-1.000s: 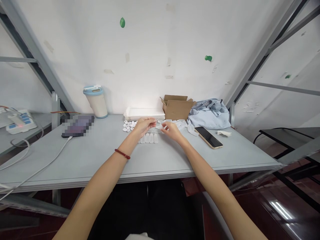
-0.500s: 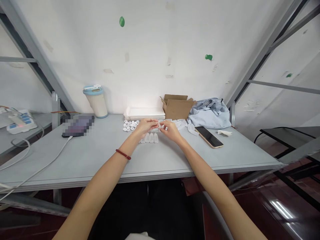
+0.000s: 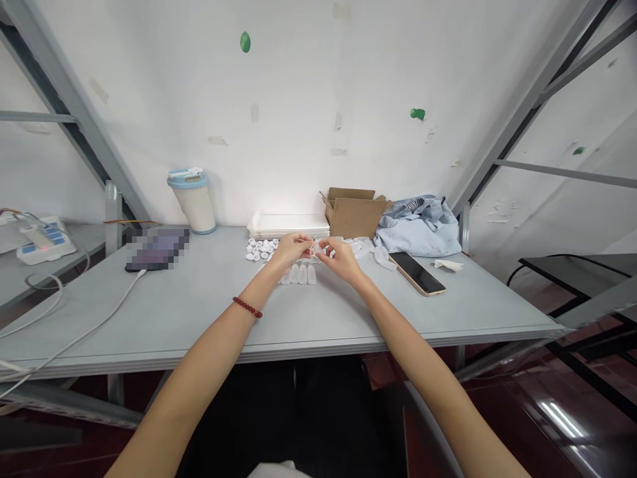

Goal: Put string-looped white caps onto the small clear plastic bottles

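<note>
My left hand [image 3: 292, 251] and my right hand [image 3: 342, 259] meet over the middle of the table, fingertips pinched round a small clear plastic piece [image 3: 315, 248]. Its exact kind is too small to tell, and fingers hide part of it. Just below them lies a row of several translucent, rounded plastic pieces [image 3: 302, 275], partly behind my left hand. A cluster of small white caps [image 3: 259, 250] sits left of my left hand. To the right of my right hand, more translucent plastic pieces [image 3: 362, 248] are spread loosely.
Behind my hands are a white stack [image 3: 288, 226], an open cardboard box [image 3: 354, 218] and crumpled blue cloth [image 3: 421, 229]. A phone [image 3: 417, 273] and a tissue [image 3: 448, 265] lie right. A lidded cup [image 3: 194, 206] and a cabled device [image 3: 158, 249] stand left on the grey table [image 3: 209, 292].
The fingers of both hands have shifted slightly round the clear piece, the left fingers curling lower. The whole view has moved a little; the table items look unchanged.
</note>
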A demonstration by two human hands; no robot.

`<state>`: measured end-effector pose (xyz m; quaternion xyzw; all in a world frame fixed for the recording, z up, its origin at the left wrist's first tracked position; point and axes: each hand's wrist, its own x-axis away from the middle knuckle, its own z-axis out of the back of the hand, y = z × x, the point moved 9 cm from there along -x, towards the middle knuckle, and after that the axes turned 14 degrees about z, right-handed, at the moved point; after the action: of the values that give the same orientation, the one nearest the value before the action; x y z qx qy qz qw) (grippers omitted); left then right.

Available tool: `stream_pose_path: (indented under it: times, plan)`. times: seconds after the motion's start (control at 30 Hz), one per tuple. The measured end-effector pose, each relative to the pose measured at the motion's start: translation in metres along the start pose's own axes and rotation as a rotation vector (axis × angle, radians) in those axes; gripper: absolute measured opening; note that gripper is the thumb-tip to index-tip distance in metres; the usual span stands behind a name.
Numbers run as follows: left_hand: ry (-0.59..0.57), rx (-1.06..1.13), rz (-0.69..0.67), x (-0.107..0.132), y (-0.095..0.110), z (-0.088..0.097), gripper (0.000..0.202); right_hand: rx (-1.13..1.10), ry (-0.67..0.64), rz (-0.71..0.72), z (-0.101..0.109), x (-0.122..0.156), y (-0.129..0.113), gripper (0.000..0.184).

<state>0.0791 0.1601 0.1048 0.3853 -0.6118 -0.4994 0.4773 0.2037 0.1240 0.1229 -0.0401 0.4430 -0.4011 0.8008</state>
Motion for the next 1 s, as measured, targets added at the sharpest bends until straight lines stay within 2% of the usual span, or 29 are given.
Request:
stream_pose_path:
  times: [0.1,0.3,0.5,0.63,0.8,1.0]
  plan:
    - [0.023,-0.069,-0.037,0.002,0.004,0.0,0.002,-0.044,0.03,-0.019,0.002,0.0,0.0,0.019]
    - [0.013,-0.195,-0.127,-0.001,0.008,-0.002,0.013,-0.112,0.06,-0.057,0.006,-0.001,-0.002,0.02]
    - [-0.055,-0.318,-0.247,0.005,0.015,-0.011,0.019,-0.16,0.101,-0.062,0.008,0.0,-0.001,0.021]
    - [0.003,-0.392,-0.314,0.01,0.019,-0.012,0.021,-0.175,0.111,-0.068,0.01,0.0,-0.002,0.023]
    - [0.111,-0.348,-0.385,0.012,0.025,-0.005,0.017,-0.157,0.1,-0.069,0.009,0.0,0.0,0.021]
    - [0.096,-0.379,-0.392,0.009,0.024,-0.007,0.014,-0.139,0.093,-0.078,0.008,0.001,0.002,0.021]
